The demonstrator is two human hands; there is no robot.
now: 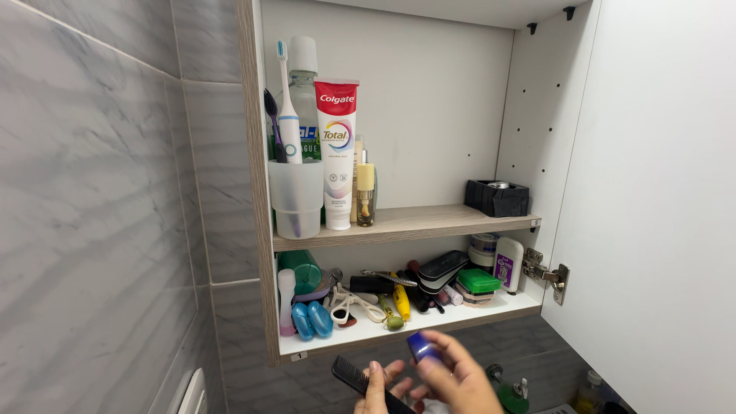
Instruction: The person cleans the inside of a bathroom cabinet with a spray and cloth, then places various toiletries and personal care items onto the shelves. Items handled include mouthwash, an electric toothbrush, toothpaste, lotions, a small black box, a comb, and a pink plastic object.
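Blue and shiny, a small cap-like thing (421, 346) sits pinched in the fingertips of the right hand (460, 379), just below the front edge of the lower shelf (399, 331) of an open wall cabinet. The left hand (379, 391) has its grip closed on a black comb (360, 379), low in view and touching the right hand. Above them the lower shelf is crowded with small toiletries, among them white scissors (354, 303). On the upper shelf (429, 221) stand a white cup (296, 198) with toothbrushes and a toothpaste tube (337, 153).
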